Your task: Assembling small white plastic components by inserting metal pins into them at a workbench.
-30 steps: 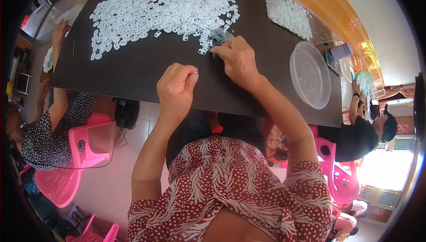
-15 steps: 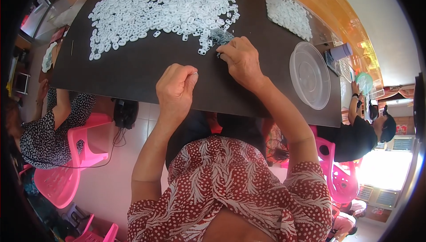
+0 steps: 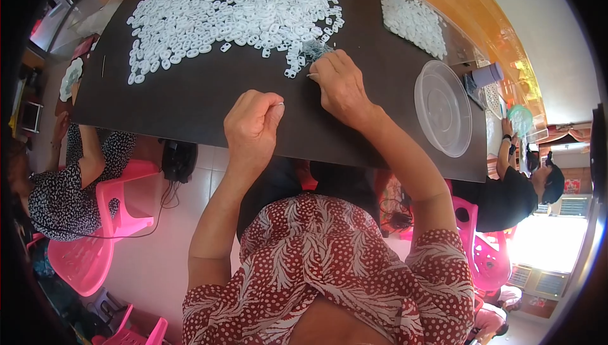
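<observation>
My left hand (image 3: 251,128) is raised over the near part of the dark table, thumb and forefinger pinched on a small white plastic piece (image 3: 279,104), of which only an edge shows. My right hand (image 3: 339,87) reaches forward, fingers curled at the near side of a little heap of thin grey metal bits (image 3: 315,48). Whatever its fingertips hold is hidden or too small to name. Beside that heap, several white two-holed pieces (image 3: 294,65) trail off a wide pile of white oval plastic pieces (image 3: 240,19).
A round clear plastic lid (image 3: 443,108) lies to the right. Behind it, a clear tray holds more white pieces (image 3: 415,25). A purple-grey cup (image 3: 486,75) stands at the right edge. People sit at both sides, near pink chairs (image 3: 123,215).
The right hand has shifted slightly left and forward against the grey heap, its fingers hiding more of it. The left hand keeps its pinch and has hardly moved.
</observation>
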### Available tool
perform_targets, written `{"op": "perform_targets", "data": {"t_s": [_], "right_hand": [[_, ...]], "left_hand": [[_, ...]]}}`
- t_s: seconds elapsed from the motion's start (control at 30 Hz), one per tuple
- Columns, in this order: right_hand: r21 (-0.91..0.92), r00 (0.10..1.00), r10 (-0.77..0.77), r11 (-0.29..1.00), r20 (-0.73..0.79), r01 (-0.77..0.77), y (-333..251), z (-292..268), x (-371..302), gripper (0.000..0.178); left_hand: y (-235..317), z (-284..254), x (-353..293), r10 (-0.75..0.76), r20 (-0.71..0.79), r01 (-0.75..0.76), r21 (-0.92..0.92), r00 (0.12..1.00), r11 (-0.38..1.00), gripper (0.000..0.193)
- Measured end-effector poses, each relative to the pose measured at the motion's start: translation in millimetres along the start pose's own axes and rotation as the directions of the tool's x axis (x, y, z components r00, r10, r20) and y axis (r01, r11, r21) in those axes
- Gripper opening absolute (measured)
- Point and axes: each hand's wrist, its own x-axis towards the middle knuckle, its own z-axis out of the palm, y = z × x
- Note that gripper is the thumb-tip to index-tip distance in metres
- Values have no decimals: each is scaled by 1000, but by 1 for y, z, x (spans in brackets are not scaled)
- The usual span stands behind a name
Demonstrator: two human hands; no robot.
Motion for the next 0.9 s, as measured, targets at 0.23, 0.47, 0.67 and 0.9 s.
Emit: {"op": "perform_targets", "data": {"t_s": [0.23, 0.47, 0.67, 0.9], "right_hand": [[84, 994, 105, 991, 11, -106, 0, 0, -2, 20], [142, 975, 207, 966, 78, -216, -4, -9, 5, 23], [304, 901, 404, 849, 157, -433, -11, -15, 0, 21], [473, 812, 536, 667, 232, -576, -14, -20, 1, 19]], "left_hand": [[0, -1, 0, 1, 1, -1, -12, 1000, 1000, 11], [0, -2, -1, -3, 2, 3, -5, 1000, 1000, 11], [5, -2, 5, -80, 11, 81, -70, 997, 994, 15], [-2, 9, 24, -3, 119, -17, 168, 993, 986, 19]]}}
